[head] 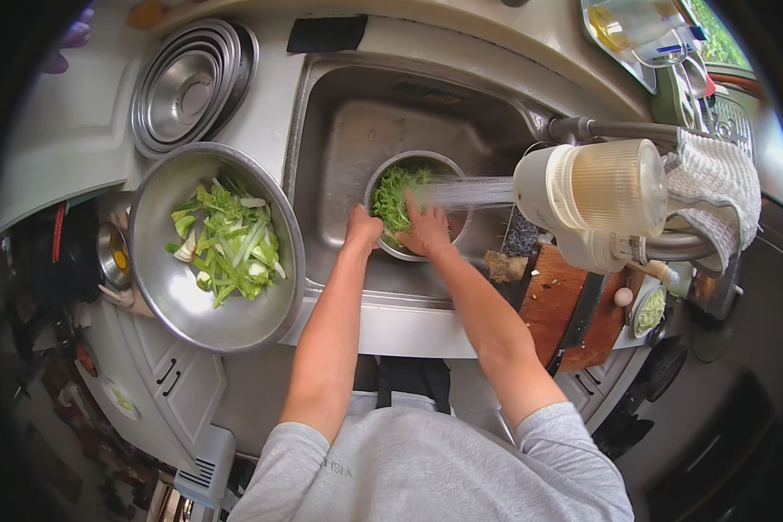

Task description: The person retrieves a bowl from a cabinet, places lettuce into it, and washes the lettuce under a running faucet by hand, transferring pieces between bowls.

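Note:
A round metal bowl (457,164) of frilly leafy greens (391,194) stands in the stainless steel sink (349,137). My left hand (363,228) grips the bowl's near-left rim. My right hand (429,230) reaches over the near-right side with its fingers spread, touching the greens. From the right, a spray of water (476,190) runs out of the white faucet-mounted filter (590,189) into the bowl. Part of the bowl's contents is hidden by my right hand and the spray.
Left of the sink, a large metal bowl (169,313) holds chopped green vegetables, beside nested metal bowls (183,91). A wooden cutting board (548,300) with a cleaver (581,310) lies at right, near an egg (623,297). A white cloth (718,176) drapes over the faucet.

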